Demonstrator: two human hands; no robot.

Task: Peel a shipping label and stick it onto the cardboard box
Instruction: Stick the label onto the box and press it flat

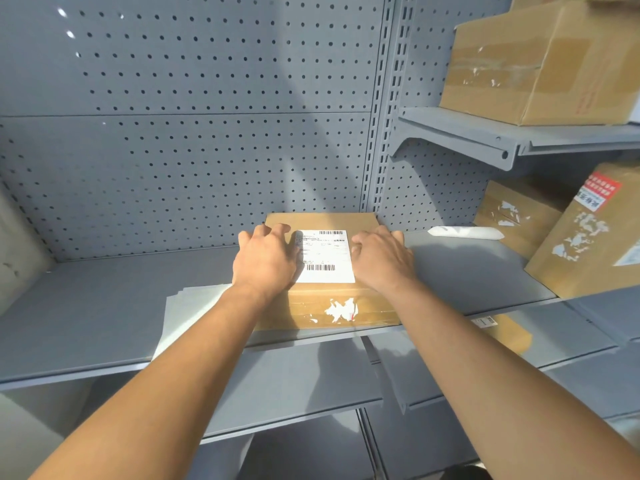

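Note:
A flat brown cardboard box (332, 306) lies on the grey metal shelf (104, 306), against the pegboard back. A white shipping label (325, 254) with barcodes lies flat on the box's top. My left hand (265, 258) rests palm down on the label's left edge, fingers spread. My right hand (382, 256) rests palm down on its right edge, fingers curled at the label's side. Neither hand holds anything. The box front shows torn white tape remnants.
White backing sheets (187, 306) lie on the shelf left of the box, under my left forearm. A white packet (464, 233) lies to the right. Cardboard boxes (588, 244) lean at right; another box (540, 64) sits on the upper shelf.

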